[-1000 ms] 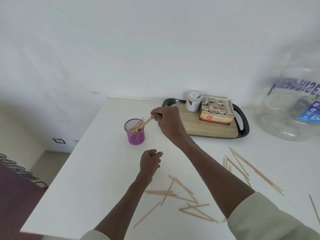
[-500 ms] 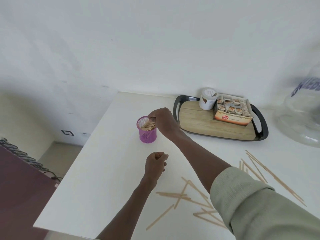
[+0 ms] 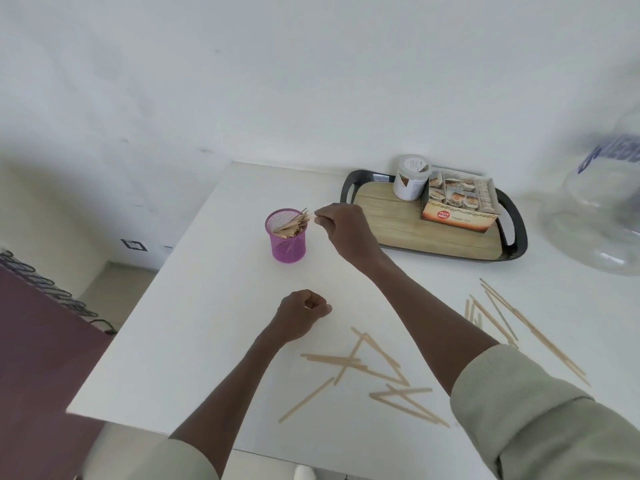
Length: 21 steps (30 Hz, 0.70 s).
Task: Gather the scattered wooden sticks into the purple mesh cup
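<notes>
- Right hand point(image 3: 343, 233) is hovering just to the right of the purple mesh cup point(image 3: 286, 237), level with its rim; fingertips are drawn together in a narrow pinch, nearly touching the stick tips that lean over the rim. Whether anything is held in the pinch: cannot tell.
- Left hand point(image 3: 302, 315) is resting on the white tabletop point(image 3: 207, 323) nearer the person than the cup, fingers curled into a loose fist; nothing is showing in it.
- The cup is standing upright, holding a bundle of flat wooden sticks point(image 3: 292, 225) that are leaning toward its right side.
- Loose wooden sticks point(image 3: 360, 367) are lying crossed over one another on the tabletop, nearer than the cup and to its right, past the left hand.
- A second scatter of long thin sticks point(image 3: 512, 323) is lying well to the right of the cup.
- A black-rimmed tray with a wood-grain floor point(image 3: 433, 237) is sitting right of the cup, carrying a white cylindrical tub point(image 3: 410, 181) and an open cardboard box of sachets point(image 3: 457, 202).
- A large clear plastic water jug point(image 3: 602, 209) is standing beyond the tray.
- A plain white wall point(image 3: 311, 81) is rising behind the cup.
</notes>
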Each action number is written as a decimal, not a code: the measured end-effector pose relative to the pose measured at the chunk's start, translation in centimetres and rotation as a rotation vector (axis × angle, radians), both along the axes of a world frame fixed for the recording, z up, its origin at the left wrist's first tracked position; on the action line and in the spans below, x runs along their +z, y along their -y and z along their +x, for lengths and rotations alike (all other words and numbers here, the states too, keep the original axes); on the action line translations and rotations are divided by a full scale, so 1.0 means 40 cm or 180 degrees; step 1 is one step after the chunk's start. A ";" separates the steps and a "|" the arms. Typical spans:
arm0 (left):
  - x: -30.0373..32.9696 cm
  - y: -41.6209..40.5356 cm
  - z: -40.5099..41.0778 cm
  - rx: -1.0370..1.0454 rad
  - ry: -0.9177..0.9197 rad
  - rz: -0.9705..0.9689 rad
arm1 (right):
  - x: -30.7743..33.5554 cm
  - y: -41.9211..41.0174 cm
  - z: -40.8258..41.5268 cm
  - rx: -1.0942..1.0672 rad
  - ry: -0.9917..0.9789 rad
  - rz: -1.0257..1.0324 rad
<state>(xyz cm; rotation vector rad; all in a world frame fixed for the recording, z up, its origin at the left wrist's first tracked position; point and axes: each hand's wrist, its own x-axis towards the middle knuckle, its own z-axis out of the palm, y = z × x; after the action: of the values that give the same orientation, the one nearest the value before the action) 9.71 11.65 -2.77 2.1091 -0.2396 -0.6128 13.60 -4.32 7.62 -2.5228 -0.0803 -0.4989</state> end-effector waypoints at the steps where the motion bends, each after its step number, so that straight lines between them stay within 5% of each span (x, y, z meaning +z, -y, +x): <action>1: -0.001 -0.007 -0.006 -0.0218 0.0036 0.0102 | -0.009 0.016 -0.022 -0.0048 0.0026 0.0053; 6: 0.001 -0.060 -0.049 -0.1318 0.0295 0.0610 | -0.076 0.113 -0.148 -0.0229 -0.0430 0.0272; 8: -0.002 -0.084 -0.068 -0.1700 0.0340 0.0829 | -0.100 0.144 -0.209 -0.0084 -0.1073 0.0468; 11: -0.018 -0.111 -0.088 -0.2002 0.0581 0.1099 | -0.135 0.165 -0.292 0.0326 -0.2142 -0.0181; 16: -0.041 -0.112 -0.103 -0.1526 0.0973 0.0876 | -0.187 0.162 -0.411 0.0706 -0.2918 -0.1255; 21: -0.052 -0.077 -0.108 -0.1027 0.1169 0.0500 | -0.235 0.158 -0.490 0.0750 -0.2436 -0.1561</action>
<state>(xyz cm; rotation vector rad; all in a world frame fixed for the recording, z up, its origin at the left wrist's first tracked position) 5.39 14.73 -4.87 2.3473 -0.7711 -0.4328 -5.99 -10.62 -1.77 -2.9389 -0.2242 0.6659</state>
